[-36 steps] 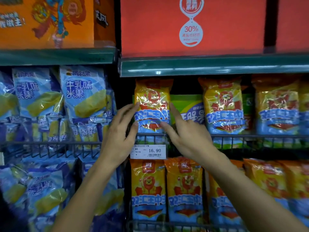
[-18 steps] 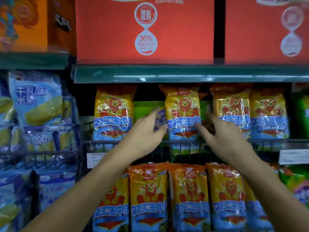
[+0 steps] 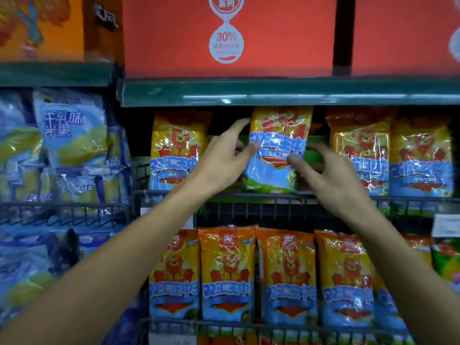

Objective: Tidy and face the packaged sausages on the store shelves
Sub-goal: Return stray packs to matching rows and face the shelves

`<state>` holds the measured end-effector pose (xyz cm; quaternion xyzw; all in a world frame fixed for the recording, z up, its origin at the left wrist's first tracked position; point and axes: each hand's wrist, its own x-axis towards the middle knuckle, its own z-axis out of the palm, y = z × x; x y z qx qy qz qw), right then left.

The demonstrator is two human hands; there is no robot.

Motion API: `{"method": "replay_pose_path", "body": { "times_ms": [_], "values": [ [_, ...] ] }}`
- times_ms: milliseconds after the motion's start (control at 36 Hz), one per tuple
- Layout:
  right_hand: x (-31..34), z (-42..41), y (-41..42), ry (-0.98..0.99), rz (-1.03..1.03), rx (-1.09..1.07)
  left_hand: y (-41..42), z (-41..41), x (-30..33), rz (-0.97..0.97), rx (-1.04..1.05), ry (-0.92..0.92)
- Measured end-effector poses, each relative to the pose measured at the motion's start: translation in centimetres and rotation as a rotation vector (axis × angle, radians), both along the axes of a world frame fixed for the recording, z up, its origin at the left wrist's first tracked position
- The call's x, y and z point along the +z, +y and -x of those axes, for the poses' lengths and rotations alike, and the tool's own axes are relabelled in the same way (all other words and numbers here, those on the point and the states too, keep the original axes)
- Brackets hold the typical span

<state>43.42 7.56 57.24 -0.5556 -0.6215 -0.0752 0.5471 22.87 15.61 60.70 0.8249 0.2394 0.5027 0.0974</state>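
Observation:
A yellow, blue and red sausage pack [image 3: 277, 135] with a lion on it is lifted above the wire front of the upper shelf [image 3: 273, 197] and tilted slightly. My left hand [image 3: 224, 160] pinches its left edge with thumb in front. My right hand [image 3: 331, 175] grips its right edge, thumb on the front. More of the same packs stand upright to the left [image 3: 175, 150] and right [image 3: 361, 150] [image 3: 420, 158]. A green pack [image 3: 315, 150] shows behind the held one. A row of like packs [image 3: 286, 277] fills the shelf below.
Red boxes [image 3: 229, 36] sit on the green top shelf [image 3: 273, 93] just above the held pack. Blue rice-cracker bags [image 3: 69, 130] fill the left bay behind a wire rail [image 3: 62, 210]. A white price tag [image 3: 445, 225] hangs at the right.
The view has shifted right from the first pack to the second. Both hands closed in on the second pack, took hold of its edges and lifted it up above the wire rail.

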Motion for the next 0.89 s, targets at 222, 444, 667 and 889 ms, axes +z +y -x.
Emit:
{"method": "replay_pose_path", "body": {
  "times_ms": [222, 444, 667, 889],
  "values": [
    [-0.6, 2.3, 1.6, -0.11, 0.123, -0.018, 0.6, 3.4, -1.2, 0.06, 0.12, 0.079],
    [-0.1, 2.2, 1.8, -0.173, 0.289, -0.035, 0.5, 4.3, -2.0, -0.033, 0.236, 0.155],
    [-0.3, 2.9, 1.8, -0.173, 0.246, -0.045, 0.6, 4.8, -2.2, -0.075, 0.192, 0.095],
    [-0.8, 2.6, 1.9, -0.214, 0.187, -0.05, 0.9, 5.9, -4.7, -0.532, 0.331, 0.178]
  ]
}}
